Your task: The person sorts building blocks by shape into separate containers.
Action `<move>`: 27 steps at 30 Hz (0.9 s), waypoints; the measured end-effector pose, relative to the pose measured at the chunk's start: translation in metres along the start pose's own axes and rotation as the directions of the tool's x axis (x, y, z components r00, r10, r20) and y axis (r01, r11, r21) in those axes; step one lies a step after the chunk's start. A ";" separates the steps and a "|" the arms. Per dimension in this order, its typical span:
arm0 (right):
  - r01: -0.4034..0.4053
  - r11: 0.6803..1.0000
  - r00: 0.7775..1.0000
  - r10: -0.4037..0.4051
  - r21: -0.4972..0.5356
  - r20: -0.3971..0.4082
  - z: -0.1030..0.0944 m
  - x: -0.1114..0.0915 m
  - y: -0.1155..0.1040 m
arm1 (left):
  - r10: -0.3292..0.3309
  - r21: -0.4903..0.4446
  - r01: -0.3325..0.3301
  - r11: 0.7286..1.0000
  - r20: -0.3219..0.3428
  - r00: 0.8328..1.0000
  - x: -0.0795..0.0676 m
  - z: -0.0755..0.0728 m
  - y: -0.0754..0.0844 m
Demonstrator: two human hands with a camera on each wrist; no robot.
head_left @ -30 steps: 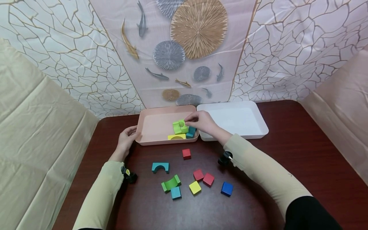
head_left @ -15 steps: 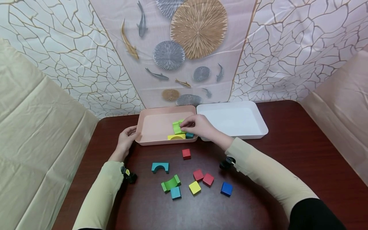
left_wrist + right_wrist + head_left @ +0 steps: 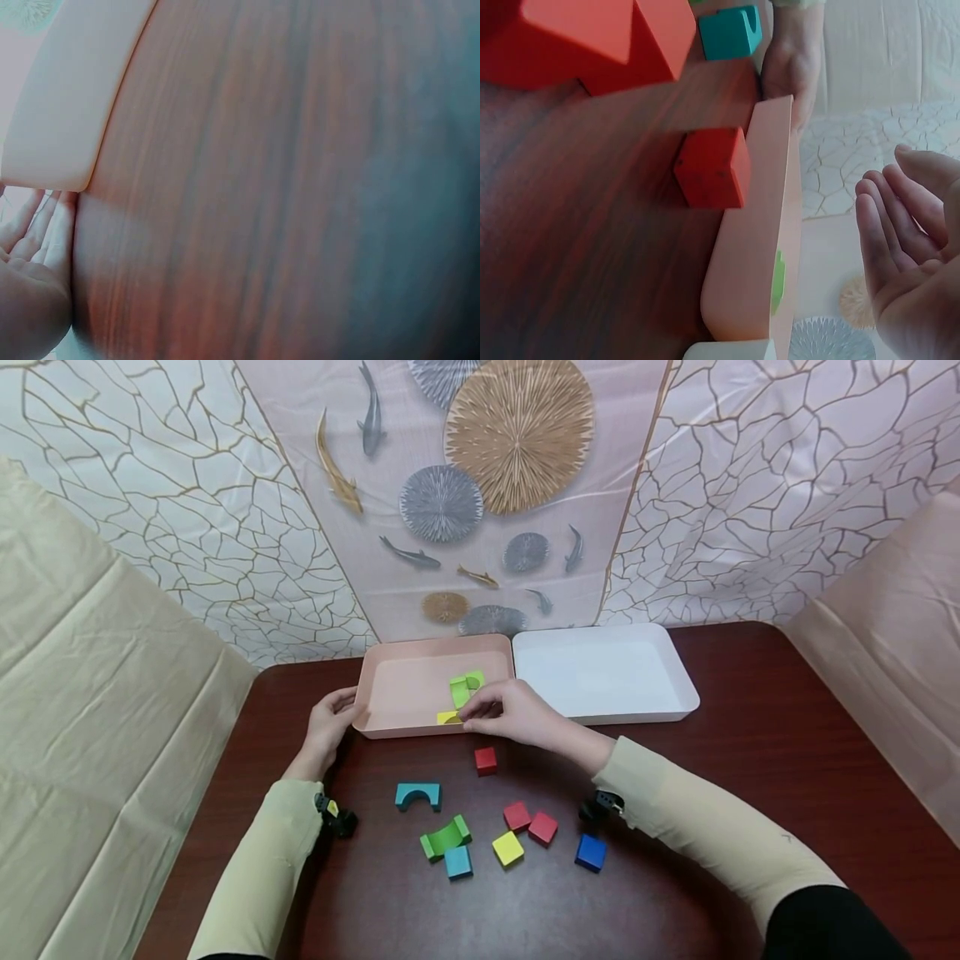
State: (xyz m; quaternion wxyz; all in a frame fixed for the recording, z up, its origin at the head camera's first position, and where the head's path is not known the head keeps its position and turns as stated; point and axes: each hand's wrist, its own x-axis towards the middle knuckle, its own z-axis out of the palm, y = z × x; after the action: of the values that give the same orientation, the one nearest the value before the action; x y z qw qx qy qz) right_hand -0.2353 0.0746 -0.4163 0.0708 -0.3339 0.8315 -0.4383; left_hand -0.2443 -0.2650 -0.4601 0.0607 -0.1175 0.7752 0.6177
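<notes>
In the head view my left hand (image 3: 330, 724) rests against the left end of the pink tray (image 3: 397, 652). Its straight fingers (image 3: 61, 225) touch the tray's end wall in the left wrist view. My right hand (image 3: 517, 714) hovers over the tray's front right corner, fingertips close by a yellow arch block (image 3: 447, 717). Nothing sits between its loosely bent fingers in the right wrist view. Behind the yellow block lie lime-green blocks (image 3: 459, 693). The hand hides the tray's right front corner and the teal block there.
A white tray (image 3: 607, 668) adjoins the pink one. On the dark table lie several red cubes (image 3: 486, 761), a teal arch block (image 3: 418, 794), a green curved block (image 3: 447, 837), a teal block (image 3: 458, 862), a yellow cube (image 3: 508, 850) and a blue cube (image 3: 592, 852).
My right hand has moved from the lime-green blocks toward the front of the pink tray, now covering the teal block and part of the yellow arch. My left hand has stayed put.
</notes>
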 end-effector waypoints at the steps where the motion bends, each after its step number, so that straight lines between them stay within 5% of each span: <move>1: 0.004 1.000 1.000 -0.004 0.002 0.009 0.001 -0.001 -0.001 | 0.000 0.000 0.000 1.000 -0.001 1.000 0.000 0.000 0.000; 27: 0.065 0.996 0.972 -0.076 0.057 0.224 0.022 -0.029 -0.011 | -0.015 0.006 0.015 1.000 -0.011 1.000 0.011 -0.002 -0.010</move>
State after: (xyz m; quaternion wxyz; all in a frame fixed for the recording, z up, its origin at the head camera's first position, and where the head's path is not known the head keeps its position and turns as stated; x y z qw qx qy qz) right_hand -0.1988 0.0733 -0.4264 0.1577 -0.4091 0.7946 -0.4200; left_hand -0.2524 -0.2701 -0.4719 0.0615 -0.1266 0.7765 0.6142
